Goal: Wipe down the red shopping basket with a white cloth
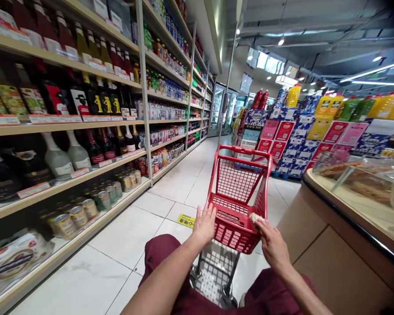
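While the head camera looks down a supermarket aisle: a person in dark red clothing (170,262) stands behind a small red cart (239,151) on white floor tiles.
Left side: the left hand (204,225) lies flat against the near left edge of the cart's basket, fingers spread wide, holding nothing.
Right side: the right hand (273,245) reaches to the basket's near right rim, fingers curled narrow around a small pale lump (255,217) pressed to the plastic; what the lump is cannot be told.
Cart: upright, mid-aisle, directly ahead of the person, basket showing nothing inside but its mesh; a lower wire rack sits beneath it between the two forearms.
Floor: a yellow sticker (185,220) lies just left of the cart, near the left hand.
Shelving: wine bottles (95,100) fill the upper left racks, with tins (95,201) on the lowest shelf.
Counter: a curved glass-topped counter (348,218) runs along the right, near the right hand.
Background: stacked drink cartons (298,140) and glass-door chillers (221,109) stand well beyond the cart.
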The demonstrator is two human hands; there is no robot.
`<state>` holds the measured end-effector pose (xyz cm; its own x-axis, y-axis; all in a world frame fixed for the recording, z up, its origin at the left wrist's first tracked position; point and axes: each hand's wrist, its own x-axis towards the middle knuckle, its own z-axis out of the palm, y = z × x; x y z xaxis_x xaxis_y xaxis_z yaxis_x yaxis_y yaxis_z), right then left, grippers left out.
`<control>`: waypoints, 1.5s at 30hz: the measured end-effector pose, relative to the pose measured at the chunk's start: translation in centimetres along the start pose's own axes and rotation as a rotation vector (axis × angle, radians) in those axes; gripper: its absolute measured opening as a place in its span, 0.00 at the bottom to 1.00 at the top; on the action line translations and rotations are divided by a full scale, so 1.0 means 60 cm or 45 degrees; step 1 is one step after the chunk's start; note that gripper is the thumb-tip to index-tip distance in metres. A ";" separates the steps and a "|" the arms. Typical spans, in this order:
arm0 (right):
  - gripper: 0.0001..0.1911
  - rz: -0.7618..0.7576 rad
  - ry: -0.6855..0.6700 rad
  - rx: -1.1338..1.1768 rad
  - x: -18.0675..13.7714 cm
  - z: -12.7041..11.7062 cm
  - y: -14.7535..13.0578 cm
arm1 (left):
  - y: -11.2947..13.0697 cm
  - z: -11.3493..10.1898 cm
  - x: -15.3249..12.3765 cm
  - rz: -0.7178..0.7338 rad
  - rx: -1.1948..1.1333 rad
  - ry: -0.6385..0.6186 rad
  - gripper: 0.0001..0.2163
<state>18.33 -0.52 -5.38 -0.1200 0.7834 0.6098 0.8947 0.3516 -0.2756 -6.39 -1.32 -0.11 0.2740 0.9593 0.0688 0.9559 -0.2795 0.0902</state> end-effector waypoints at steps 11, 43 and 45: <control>0.31 -0.404 0.062 -0.079 -0.006 0.047 -0.123 | -0.019 0.012 -0.024 0.035 -0.022 0.096 0.30; 0.27 -0.495 0.317 0.075 -0.013 0.066 -0.103 | -0.014 0.017 -0.034 0.159 0.017 0.101 0.31; 0.27 -0.551 0.259 0.070 -0.012 0.063 -0.100 | -0.012 0.025 -0.034 0.174 0.070 0.132 0.30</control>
<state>11.44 -1.25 -6.94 -0.3845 0.4452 0.8087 0.7565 0.6540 -0.0004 -7.49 -3.04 -1.78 0.3923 0.9022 0.1791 0.9155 -0.4018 0.0185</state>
